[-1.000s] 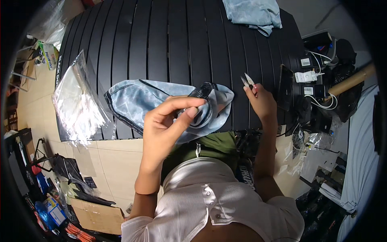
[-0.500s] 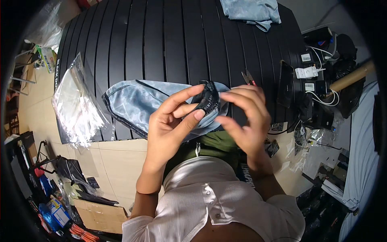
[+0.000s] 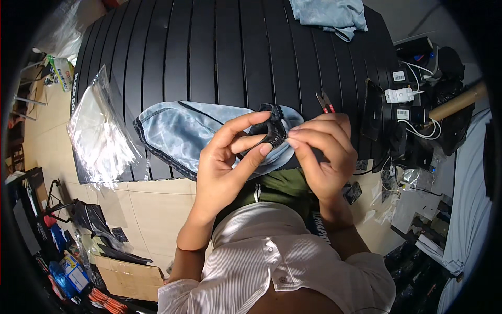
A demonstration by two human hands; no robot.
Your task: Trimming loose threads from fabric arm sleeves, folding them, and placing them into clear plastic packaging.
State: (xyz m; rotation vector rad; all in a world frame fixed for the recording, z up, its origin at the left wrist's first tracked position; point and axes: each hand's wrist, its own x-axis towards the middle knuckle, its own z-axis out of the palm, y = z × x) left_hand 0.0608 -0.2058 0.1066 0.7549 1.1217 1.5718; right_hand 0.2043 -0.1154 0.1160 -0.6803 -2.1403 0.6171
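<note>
A light blue, cloudy-patterned garment point(image 3: 172, 133) with black elastic edging lies at the table's near edge and hangs partly over it. My left hand point(image 3: 222, 172) grips its black elastic band point(image 3: 276, 136), thumb below and index finger reaching over the top. At the band's right side, my right hand point(image 3: 329, 162) has thumb and index finger pinched together. Whatever sits in that pinch is too small to make out. Just beyond the right hand lies a pair of scissors point(image 3: 326, 102) with red on the handle, blades pointing away.
The black slatted table point(image 3: 204, 52) carries clear plastic bags point(image 3: 104, 138) at the left. Another light blue garment point(image 3: 332, 14) is bunched at the far edge. On the right are a dark flat panel point(image 3: 372, 110), a white plug adapter point(image 3: 398, 96) with cables, and a cardboard tube point(image 3: 460, 102).
My right hand has come in against the band, its thumb and index finger closing from apart into a pinch. The left hand keeps its grip, with the band tilted slightly.
</note>
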